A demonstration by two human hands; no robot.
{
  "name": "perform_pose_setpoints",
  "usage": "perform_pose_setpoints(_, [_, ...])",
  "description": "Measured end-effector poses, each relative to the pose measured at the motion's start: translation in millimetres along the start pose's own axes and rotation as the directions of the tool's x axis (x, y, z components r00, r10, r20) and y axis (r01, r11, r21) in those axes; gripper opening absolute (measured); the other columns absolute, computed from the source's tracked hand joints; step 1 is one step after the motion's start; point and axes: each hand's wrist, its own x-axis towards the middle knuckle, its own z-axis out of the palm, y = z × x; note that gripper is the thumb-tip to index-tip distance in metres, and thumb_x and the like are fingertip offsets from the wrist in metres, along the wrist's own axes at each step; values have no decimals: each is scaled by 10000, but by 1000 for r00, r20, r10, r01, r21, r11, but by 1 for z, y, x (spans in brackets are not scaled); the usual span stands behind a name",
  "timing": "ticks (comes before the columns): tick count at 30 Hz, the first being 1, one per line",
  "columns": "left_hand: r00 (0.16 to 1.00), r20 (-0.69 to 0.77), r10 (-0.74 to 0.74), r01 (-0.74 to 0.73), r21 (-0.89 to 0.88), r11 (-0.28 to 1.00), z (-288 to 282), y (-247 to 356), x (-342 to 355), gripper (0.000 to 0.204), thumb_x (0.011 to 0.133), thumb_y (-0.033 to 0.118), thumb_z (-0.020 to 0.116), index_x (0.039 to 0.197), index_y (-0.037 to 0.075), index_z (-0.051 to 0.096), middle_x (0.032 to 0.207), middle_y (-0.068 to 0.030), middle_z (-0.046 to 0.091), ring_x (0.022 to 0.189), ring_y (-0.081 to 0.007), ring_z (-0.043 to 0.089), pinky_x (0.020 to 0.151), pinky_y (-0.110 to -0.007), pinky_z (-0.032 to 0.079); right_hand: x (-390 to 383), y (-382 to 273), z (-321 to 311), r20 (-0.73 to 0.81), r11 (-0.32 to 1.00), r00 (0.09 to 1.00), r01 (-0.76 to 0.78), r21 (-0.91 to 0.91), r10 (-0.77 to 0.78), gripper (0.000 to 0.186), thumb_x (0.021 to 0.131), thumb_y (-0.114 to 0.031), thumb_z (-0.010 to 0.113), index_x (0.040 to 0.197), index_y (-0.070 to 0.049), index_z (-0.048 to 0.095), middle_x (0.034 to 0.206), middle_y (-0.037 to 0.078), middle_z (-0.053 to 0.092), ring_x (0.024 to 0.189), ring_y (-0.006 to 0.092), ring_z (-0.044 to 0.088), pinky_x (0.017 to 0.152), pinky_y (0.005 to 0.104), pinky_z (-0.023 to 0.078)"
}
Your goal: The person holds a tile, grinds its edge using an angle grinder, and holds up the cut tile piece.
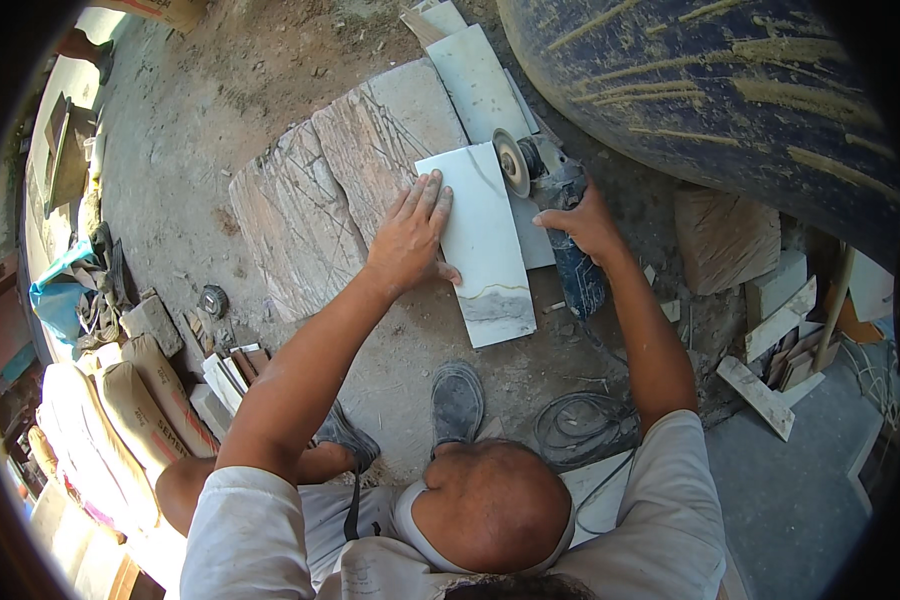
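Head view. Risks first, all judged from how things lie: the disc [511, 163] of the grinder [575, 265] stands at the far right corner of the white tile [482, 245]. Cannot tell whether its edge touches the tile or sits just beside it, nor whether it is spinning. If it turned and caught the edge, the corner could chip, or the grinder could kick back, since a single hand holds it. The tile seems held down by one hand near its left edge, so a sideways push might swing it. It overlaps the stone slab [320, 190] and its near end reaches past it; poor support there could let it tip or crack. The coiled cable [580, 430] lies near a shoe [457, 400] and might snag.

Positions: tile lies under the left hand [410, 235] and to its right, running away from the person and slightly leftward. Left hand laid flat, fingers a little apart, their tips on the tile, thumb set off and over the tile's left edge. Right hand [585, 225] is wrapped around the grinder body, thumb across the near side; the tile lies to its left, apart from it. The disc is nearer the right hand than the left, with tile surface between the disc and the left fingertips
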Motion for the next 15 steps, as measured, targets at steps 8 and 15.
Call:
perform_pose_setpoints(8, [1000,7,-12,12,13,1000,-2,1,-1,1263,503,646,778,1466,-41,333,1565,-253,256,1468,-355,249,1214,-453,197,-1,-3,0,3,1000,1000,-9,-10,9,993,566,-179,880,1416,0,399,1257,173,589,1130,269,578,992,357,446])
perform_pose_setpoints(15, [1000,27,-13,12,35,999,-3,2,0,1265,506,650,777,1468,-40,332,1568,-251,251,1473,-351,241,1216,-449,191,0,-4,1,-21,1000,1000,17,-26,-17,985,567,-180,881,1411,0,405,1242,171,600,1118,267,587,985,359,450])
